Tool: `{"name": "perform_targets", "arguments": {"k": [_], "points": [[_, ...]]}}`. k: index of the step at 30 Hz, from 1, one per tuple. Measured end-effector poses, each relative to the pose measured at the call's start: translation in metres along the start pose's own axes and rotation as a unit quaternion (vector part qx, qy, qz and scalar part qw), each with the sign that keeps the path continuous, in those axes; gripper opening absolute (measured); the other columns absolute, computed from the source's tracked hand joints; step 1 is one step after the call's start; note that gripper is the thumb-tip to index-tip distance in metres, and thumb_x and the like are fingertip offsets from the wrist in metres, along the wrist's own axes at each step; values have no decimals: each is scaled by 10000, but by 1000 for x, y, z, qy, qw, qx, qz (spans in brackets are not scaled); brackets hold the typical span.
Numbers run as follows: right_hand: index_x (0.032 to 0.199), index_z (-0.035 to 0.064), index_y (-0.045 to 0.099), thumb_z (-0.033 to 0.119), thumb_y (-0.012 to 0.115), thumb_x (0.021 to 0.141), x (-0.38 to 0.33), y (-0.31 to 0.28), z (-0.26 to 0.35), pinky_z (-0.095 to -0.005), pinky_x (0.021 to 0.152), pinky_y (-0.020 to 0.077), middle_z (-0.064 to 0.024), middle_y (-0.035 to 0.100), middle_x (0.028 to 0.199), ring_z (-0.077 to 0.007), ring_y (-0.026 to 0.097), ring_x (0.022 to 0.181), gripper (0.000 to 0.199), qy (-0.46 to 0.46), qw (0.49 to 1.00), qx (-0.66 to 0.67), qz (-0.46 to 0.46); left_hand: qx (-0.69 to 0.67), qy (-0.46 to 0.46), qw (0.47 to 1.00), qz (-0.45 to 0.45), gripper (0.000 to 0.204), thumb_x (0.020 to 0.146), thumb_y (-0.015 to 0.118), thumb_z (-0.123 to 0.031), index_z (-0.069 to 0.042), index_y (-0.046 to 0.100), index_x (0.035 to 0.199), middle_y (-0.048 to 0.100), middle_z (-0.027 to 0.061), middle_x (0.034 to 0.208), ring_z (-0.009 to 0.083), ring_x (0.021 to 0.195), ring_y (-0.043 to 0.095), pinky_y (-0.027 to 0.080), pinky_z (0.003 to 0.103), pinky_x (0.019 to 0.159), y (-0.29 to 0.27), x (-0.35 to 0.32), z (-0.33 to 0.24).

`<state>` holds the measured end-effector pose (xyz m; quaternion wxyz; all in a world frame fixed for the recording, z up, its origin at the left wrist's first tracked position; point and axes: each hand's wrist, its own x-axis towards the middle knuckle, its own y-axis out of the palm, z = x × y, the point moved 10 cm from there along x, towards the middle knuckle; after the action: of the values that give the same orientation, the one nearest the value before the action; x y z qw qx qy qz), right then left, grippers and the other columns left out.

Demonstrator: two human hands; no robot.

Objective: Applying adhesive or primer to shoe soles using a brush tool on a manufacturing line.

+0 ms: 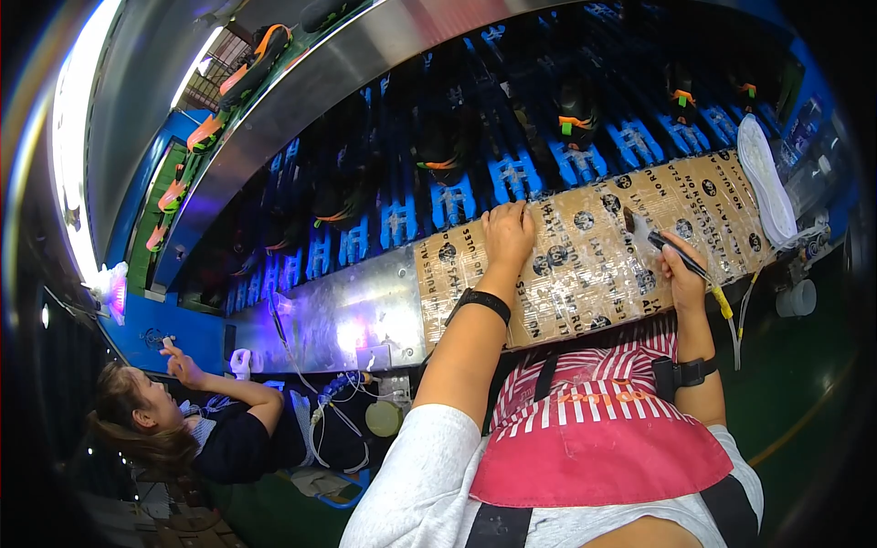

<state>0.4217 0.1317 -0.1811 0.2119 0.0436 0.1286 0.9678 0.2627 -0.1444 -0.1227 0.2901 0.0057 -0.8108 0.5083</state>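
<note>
My left hand [509, 237] lies palm down on the far edge of a cardboard-covered bench top [585, 224], its fingertips near the blue shoe holders [512, 175]. It appears to hold nothing. In my right hand [685, 274] is a brush [664, 242] with a black handle. Its dark bristles sit just over the cardboard, pointing away and to the left. A yellow fitting [723, 301] with a thin clear tube trails from the handle's near end. Dark shoes [576, 123] with orange and green parts stand in the shadow behind the holders.
A white sole-shaped piece [766, 183] leans at the bench's right end. Bare metal bench [352, 315] continues left, under purple light. A co-worker [233, 429] sits there, one hand raised. More orange-and-black shoes [206, 134] line an upper green belt. A white cup [797, 300] is at far right.
</note>
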Motion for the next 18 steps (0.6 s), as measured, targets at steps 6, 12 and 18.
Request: {"name": "perform_targets", "arguments": {"k": [6,12,18], "points": [[1077,-19,592,149,611,822,-1,2,6,-146,486,352,-18,592,692,-31,467,543,306,-2,1000,-8,-5,4,-3,1000,3,240,804,527,-192,-45,638,959,620,110,935,265,949,535,321,420,915,-2,0,0],[1078,-20,590,140,612,821,-2,3,6,-147,488,350,-21,592,696,-33,470,547,304,1,1000,3,-5,16,-1,1000,4,243,821,507,-212,-63,645,955,629,106,946,263,941,548,335,413,899,-3,0,-1],[1078,-20,590,137,612,820,-1,2,5,-147,486,349,-23,593,705,-33,467,546,302,-4,1000,7,-2,14,2,1000,-3,234,804,527,-193,-52,645,950,622,99,925,260,939,537,331,429,905,-4,0,-3]]}}
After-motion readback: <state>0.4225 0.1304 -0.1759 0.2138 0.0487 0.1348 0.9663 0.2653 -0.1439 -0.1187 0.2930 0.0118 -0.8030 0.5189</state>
